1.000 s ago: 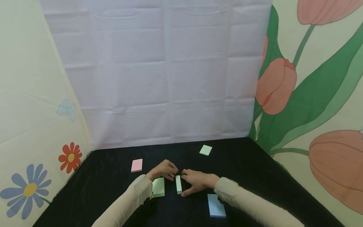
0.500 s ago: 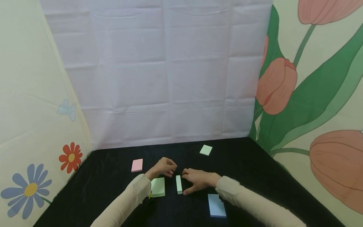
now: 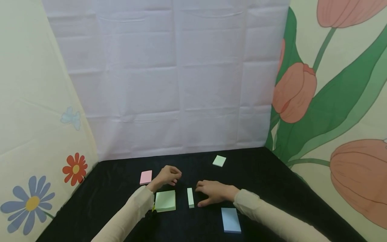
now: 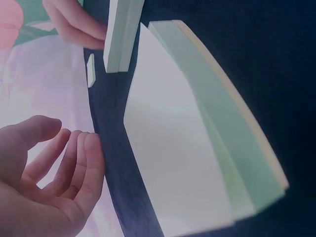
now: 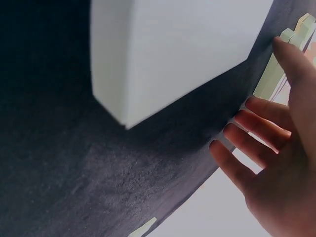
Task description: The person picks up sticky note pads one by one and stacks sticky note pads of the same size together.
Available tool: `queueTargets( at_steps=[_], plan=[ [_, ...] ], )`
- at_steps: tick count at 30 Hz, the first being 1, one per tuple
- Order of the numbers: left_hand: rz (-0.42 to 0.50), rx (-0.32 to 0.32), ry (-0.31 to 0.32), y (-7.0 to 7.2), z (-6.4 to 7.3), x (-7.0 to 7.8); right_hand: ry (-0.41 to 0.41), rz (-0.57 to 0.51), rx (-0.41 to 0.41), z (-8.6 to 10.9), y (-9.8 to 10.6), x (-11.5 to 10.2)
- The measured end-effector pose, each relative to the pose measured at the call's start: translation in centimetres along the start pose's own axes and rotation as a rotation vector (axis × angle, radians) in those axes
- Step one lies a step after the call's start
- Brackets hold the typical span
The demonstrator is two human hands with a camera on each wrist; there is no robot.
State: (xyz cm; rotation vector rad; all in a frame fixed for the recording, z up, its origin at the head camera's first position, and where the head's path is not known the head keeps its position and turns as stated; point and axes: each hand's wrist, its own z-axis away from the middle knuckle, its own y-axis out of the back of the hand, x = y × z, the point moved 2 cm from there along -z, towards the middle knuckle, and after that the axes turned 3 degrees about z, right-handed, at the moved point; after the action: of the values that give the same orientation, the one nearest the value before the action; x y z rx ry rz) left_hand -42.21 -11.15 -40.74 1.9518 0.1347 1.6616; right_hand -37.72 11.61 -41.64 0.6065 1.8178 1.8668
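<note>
Above the black tabletop, my left hand (image 3: 167, 175) has its fingers loosely bent with nothing between them, just beyond a square pale green sticky note pad (image 3: 165, 201). In the left wrist view that pad (image 4: 173, 143) looms close beside the hand (image 4: 59, 182). A narrow pale green pad (image 3: 190, 197) lies to the right of the square one, apart from it. My right hand (image 3: 214, 192), thumb spread and fingers relaxed, is to the right of the narrow pad. The right wrist view shows that hand (image 5: 281, 158) holding nothing.
A blue pad (image 3: 231, 220) lies near the right forearm. A pink pad (image 3: 146, 177) is at the back left, a small green pad (image 3: 219, 160) at the back right. Something small and yellow (image 3: 153, 208) shows by the left sleeve. White cloth (image 3: 178, 84) hangs behind the table.
My left hand has moved left and back, away from the narrow pad, uncovering more of the square green pad. My right hand has shifted slightly right. The pads stay where they were.
</note>
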Motion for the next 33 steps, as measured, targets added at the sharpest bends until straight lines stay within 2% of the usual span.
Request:
queueTargets(
  at_steps=[11, 18, 24, 33],
  plan=[
    [-0.076, 0.089, -0.055, 1.4, 0.4, -0.7, 0.014, 0.01, 0.006, 0.7, 0.2, -0.1],
    [-0.16, 0.131, -0.121, 2.3, 0.8, -1.0, 0.037, 0.015, 0.022, 1.4, 0.4, -0.1],
    [-0.2, 0.175, -0.104, 3.0, 0.9, -1.4, 0.019, 0.012, -0.002, 2.0, 0.3, 0.1],
    [-0.251, 0.219, -0.118, 3.9, 1.5, -2.3, 0.028, -0.01, -0.012, 2.9, 0.0, 0.6]
  ],
)
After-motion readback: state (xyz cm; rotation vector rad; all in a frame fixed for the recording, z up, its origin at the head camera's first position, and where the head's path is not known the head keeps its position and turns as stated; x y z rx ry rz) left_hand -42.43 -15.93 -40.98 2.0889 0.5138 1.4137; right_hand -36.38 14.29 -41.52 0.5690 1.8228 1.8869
